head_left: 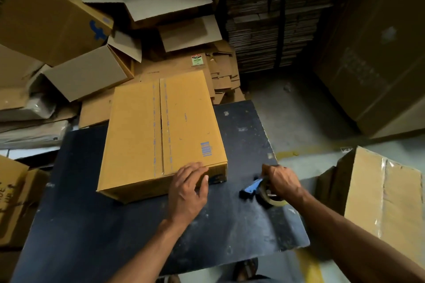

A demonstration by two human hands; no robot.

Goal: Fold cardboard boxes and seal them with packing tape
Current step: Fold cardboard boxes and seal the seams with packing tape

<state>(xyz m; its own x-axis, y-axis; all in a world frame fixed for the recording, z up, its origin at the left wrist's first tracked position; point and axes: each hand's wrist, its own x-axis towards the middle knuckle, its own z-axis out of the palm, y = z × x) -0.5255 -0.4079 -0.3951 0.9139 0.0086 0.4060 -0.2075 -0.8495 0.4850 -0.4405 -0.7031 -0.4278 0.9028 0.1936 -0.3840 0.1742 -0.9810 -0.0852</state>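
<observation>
two hands | left hand flat on box | right hand gripping tape dispenser

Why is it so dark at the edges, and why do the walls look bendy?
Head view: light falls mostly on the closed yellow-brown cardboard box on the dark blue tabletop; the corners sink into shadow. The wide lens bends the tall stack of flat cardboard sheets. The right hand looks slightly blurred.

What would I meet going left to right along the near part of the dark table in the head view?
Closed cardboard box → left hand resting on the box's near right corner → tape dispenser → right hand gripping the dispenser → taped box standing off the table's right edge.
</observation>
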